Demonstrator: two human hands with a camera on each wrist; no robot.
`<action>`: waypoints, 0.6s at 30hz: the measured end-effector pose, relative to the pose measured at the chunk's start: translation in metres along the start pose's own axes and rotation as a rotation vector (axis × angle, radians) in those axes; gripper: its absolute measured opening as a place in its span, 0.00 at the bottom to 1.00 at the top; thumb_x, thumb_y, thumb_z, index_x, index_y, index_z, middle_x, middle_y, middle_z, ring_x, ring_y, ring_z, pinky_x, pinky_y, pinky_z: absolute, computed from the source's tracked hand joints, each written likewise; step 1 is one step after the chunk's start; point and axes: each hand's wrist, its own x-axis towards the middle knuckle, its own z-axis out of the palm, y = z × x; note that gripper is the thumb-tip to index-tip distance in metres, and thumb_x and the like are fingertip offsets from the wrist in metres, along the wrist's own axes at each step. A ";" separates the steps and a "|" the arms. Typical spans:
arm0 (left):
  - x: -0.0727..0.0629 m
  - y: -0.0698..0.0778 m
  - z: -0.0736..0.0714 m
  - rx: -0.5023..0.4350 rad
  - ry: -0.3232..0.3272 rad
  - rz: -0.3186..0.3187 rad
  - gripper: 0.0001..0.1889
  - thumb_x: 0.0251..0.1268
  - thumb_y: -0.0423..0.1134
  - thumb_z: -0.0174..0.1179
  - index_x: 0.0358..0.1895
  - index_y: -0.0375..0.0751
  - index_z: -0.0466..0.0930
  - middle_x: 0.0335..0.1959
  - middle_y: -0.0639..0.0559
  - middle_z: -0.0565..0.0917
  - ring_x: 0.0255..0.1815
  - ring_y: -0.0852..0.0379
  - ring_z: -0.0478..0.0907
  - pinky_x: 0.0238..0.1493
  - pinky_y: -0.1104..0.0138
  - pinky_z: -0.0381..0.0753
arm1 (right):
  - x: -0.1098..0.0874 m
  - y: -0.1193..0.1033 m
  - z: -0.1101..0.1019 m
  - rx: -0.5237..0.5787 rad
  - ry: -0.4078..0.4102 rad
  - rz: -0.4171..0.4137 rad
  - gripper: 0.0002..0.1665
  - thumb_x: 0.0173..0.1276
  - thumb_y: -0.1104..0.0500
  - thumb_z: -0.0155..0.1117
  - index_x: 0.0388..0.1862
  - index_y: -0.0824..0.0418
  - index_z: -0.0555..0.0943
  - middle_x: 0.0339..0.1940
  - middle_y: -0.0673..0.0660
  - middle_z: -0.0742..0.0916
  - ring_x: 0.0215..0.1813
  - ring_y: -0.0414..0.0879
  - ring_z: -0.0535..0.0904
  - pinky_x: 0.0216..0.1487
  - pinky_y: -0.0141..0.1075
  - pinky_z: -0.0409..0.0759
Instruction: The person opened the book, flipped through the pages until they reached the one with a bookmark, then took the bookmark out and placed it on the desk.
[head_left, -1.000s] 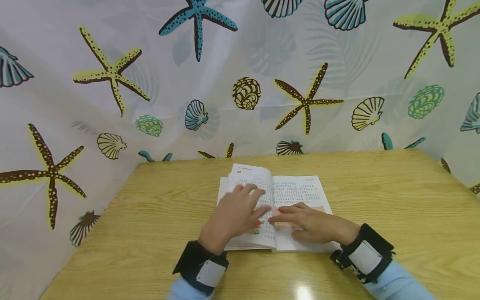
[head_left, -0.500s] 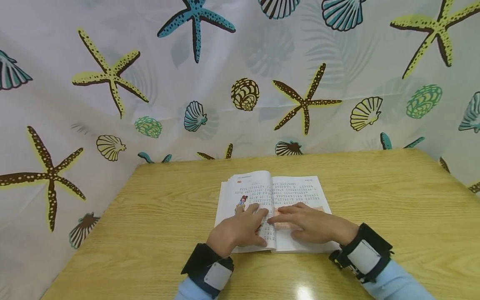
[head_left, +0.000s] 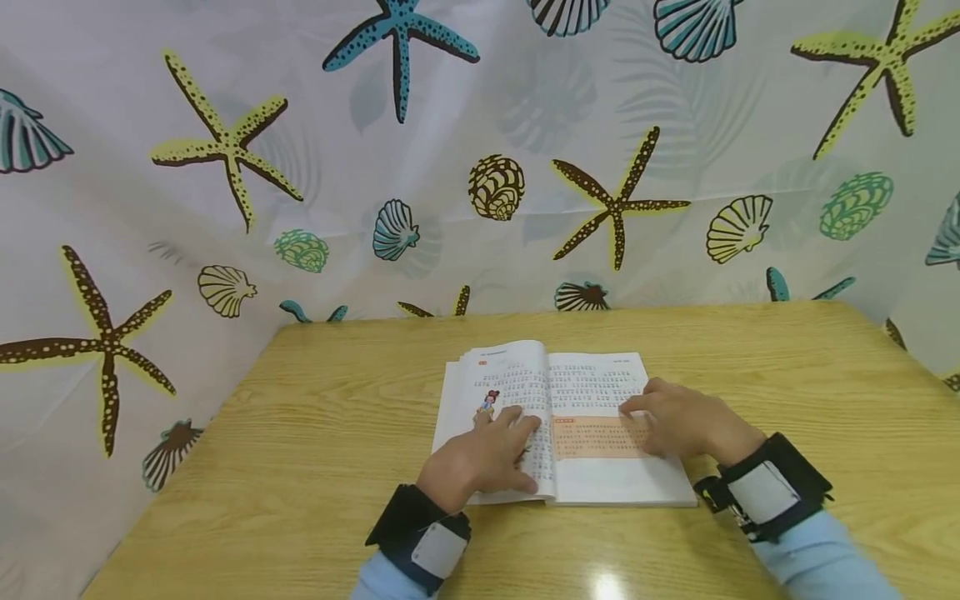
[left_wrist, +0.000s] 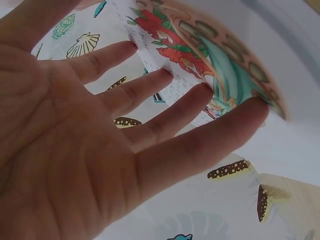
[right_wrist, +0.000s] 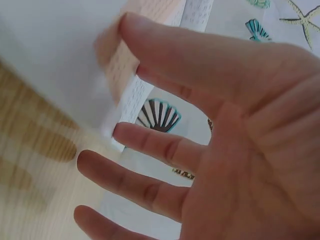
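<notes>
An open book (head_left: 615, 483) with printed text lies on the table; a peach-coloured text box crosses its right page. Fingers spread, my left hand (head_left: 476, 458) rests on the left page beside a small drawn figure (head_left: 489, 402). The left wrist view shows those fingertips touching the page near red flowers (left_wrist: 182, 57) in an illustration. At the outer edge of the right page is my right hand (head_left: 690, 423), its thumb and index finger touching the paper. In the right wrist view its other fingers (right_wrist: 135, 185) extend loosely past the page's edge.
The wooden table (head_left: 330, 450) stretches out on both sides of the book. Behind and to the left hangs a white cloth (head_left: 435, 167) printed with starfish and shells. Each wrist wears a black band (head_left: 776, 483) over a light blue sleeve.
My left hand came down and nearer across the left page, which settled flatter, then stayed there. My right hand slid from the book's middle to the right page's outer edge, uncovering the peach box.
</notes>
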 end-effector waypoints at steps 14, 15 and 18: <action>-0.001 0.000 0.000 -0.005 0.005 -0.006 0.41 0.60 0.50 0.74 0.75 0.47 0.65 0.76 0.43 0.64 0.75 0.32 0.60 0.72 0.43 0.61 | -0.001 0.001 -0.003 -0.008 -0.001 0.041 0.27 0.61 0.62 0.76 0.60 0.60 0.83 0.51 0.65 0.79 0.40 0.54 0.75 0.35 0.44 0.78; -0.001 0.000 0.000 -0.007 0.005 -0.006 0.41 0.60 0.49 0.74 0.75 0.47 0.65 0.76 0.43 0.64 0.75 0.32 0.60 0.72 0.43 0.61 | -0.001 0.001 -0.003 -0.009 0.000 0.043 0.27 0.61 0.62 0.76 0.60 0.60 0.83 0.51 0.66 0.79 0.41 0.55 0.75 0.36 0.45 0.78; -0.001 0.000 0.000 -0.011 0.011 -0.006 0.41 0.60 0.49 0.74 0.75 0.47 0.65 0.76 0.43 0.64 0.75 0.32 0.60 0.72 0.43 0.62 | -0.001 0.003 -0.003 0.001 0.004 0.075 0.30 0.60 0.60 0.76 0.61 0.64 0.81 0.54 0.68 0.78 0.47 0.60 0.75 0.42 0.52 0.80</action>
